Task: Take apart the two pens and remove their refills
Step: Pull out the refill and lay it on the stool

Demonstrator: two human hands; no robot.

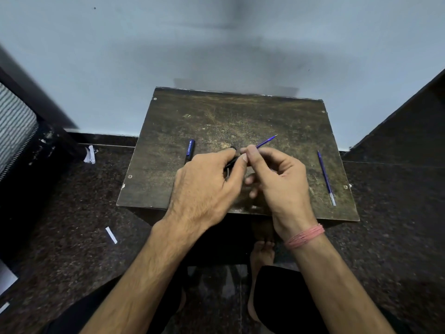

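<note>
Over the table (pixel 168 112), the left hand (pixel 207 186) grips a dark pen barrel (pixel 230 162) while right hand (pixel 277 179) fingers (pixel 250 155) pinch its blue refill (pixel 266 141), angled up-right beyond them; another refill (pixel 325 177) lies well right.

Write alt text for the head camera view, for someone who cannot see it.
Two bare hands meet over a small scuffed wooden table: the right hand pinches a thin purple refill, the left hand grips a dark pen barrel. Another refill lies at the table's right, a blue pen piece at its left.
</note>
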